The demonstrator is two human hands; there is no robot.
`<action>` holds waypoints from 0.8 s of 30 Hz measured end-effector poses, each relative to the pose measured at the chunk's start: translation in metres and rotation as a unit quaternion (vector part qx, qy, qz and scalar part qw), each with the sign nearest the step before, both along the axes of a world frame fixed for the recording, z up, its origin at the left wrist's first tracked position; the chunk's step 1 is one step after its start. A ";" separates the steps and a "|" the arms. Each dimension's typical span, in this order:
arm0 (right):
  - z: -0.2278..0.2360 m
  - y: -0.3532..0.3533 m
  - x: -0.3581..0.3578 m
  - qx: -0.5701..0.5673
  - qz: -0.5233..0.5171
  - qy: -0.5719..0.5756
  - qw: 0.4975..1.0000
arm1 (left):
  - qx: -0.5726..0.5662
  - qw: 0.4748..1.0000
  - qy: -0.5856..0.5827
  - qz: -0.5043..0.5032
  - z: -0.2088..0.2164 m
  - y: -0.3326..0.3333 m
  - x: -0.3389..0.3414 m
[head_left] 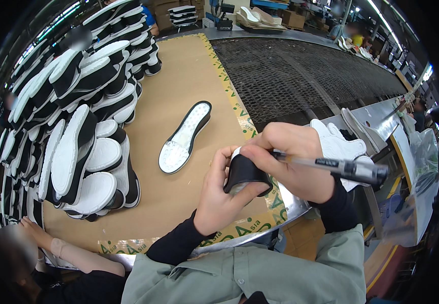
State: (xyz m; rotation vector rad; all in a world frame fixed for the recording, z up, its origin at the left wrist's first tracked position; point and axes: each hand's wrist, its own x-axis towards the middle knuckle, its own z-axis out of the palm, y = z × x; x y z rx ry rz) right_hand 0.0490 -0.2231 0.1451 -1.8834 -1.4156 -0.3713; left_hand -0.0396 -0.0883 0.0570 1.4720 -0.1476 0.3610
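My left hand (213, 200) is closed around a black shoe sole (248, 172) with a bit of white at its top edge, tilted up near the table's front edge. Bent over its far end is my right hand (300, 177), fingers pressed on the sole. A pen (315, 162) with a clear barrel and dark end sits in that hand, its dark end sticking out to the right; its tip is hidden. Beyond my hands, on brown paper, lies a single shoe sole (185, 139) with its pale inner side up and a black rim.
Black-and-white soles (85, 157) are piled high on the left. A dark mesh conveyor (300, 71) runs along the far right. White soles (338, 142) lie beside my right wrist. At lower left, another person's hand (38, 233) reaches to the pile. Taped brown paper (184, 66) covers the table.
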 end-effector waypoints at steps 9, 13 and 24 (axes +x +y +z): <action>-0.018 0.001 0.014 0.053 0.007 0.042 0.998 | -0.071 0.996 0.034 -0.042 0.002 0.015 0.006; -0.027 0.004 0.016 0.078 0.025 0.076 0.994 | -0.063 0.997 0.017 -0.041 0.000 0.025 0.009; -0.035 0.018 0.011 0.129 0.007 0.048 0.990 | -0.077 0.996 0.024 -0.029 0.001 0.033 0.011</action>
